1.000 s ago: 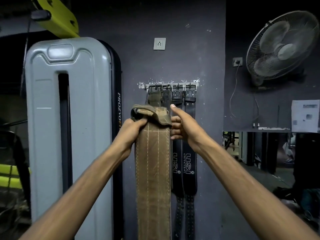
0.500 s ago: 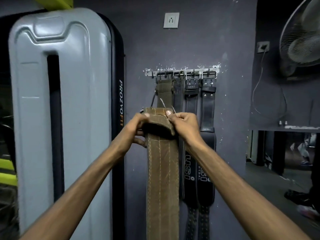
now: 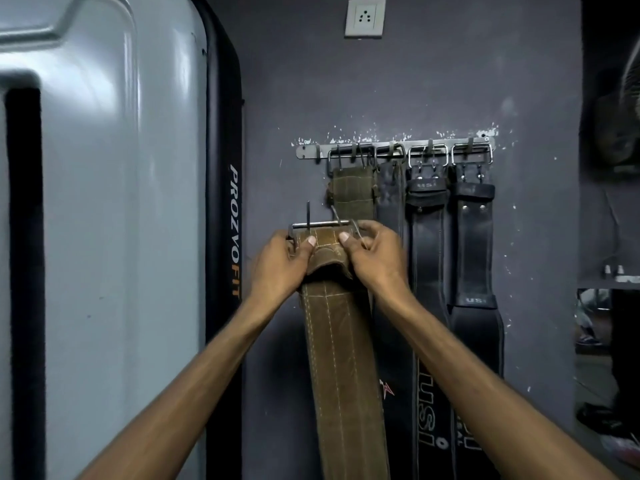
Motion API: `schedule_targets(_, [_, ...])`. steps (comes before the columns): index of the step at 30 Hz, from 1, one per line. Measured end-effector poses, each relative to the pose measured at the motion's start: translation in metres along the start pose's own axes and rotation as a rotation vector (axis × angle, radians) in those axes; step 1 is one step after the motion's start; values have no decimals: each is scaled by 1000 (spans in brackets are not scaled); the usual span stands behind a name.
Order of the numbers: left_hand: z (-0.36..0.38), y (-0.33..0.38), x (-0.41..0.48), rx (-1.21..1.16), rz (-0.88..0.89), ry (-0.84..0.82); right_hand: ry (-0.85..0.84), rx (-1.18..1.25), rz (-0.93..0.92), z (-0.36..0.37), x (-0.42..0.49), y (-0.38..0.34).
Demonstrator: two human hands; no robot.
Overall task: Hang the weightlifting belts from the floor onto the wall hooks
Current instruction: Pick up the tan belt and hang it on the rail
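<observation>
I hold a brown leather weightlifting belt (image 3: 341,368) up in front of the wall, its strap hanging straight down. My left hand (image 3: 278,265) grips its top left corner at the metal buckle (image 3: 320,224). My right hand (image 3: 375,258) pinches the top right corner, with the buckle's prongs by its fingers. The buckle sits about a hand's height below the metal hook rail (image 3: 394,150). Several belts hang from that rail: an olive one (image 3: 353,195) directly behind the held belt and black ones (image 3: 471,237) to the right.
A tall grey gym machine shroud (image 3: 104,220) with a black PROZVOFIT edge stands close on the left. A wall socket (image 3: 364,17) is above the rail. A fan (image 3: 628,109) and a dark opening lie at the right edge.
The view has closed in on the wall and rail. Both hands have lifted the brown belt and the buckle bar and prongs now show above its folded top.
</observation>
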State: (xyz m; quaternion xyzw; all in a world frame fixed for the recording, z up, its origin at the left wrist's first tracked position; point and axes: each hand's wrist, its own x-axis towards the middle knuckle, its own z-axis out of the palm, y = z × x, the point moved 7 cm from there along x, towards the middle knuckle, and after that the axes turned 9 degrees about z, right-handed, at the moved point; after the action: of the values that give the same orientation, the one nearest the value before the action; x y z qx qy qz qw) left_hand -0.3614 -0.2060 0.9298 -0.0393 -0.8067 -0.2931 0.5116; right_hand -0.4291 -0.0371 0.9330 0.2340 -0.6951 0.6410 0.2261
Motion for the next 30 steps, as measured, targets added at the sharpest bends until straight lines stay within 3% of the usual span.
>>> schedule_targets(8, [28, -38, 73, 75, 224, 195, 118, -20, -221, 32, 71, 4])
schedule_targets(16, [40, -52, 175, 145, 318, 296, 226, -26, -389, 56, 162, -23])
schedule_targets(24, [54, -62, 255, 233, 372, 314, 354, -318, -466, 65, 211, -52])
schedule_targets(30, [63, -80, 241, 194, 364, 310, 380, -445, -536, 65, 199, -36])
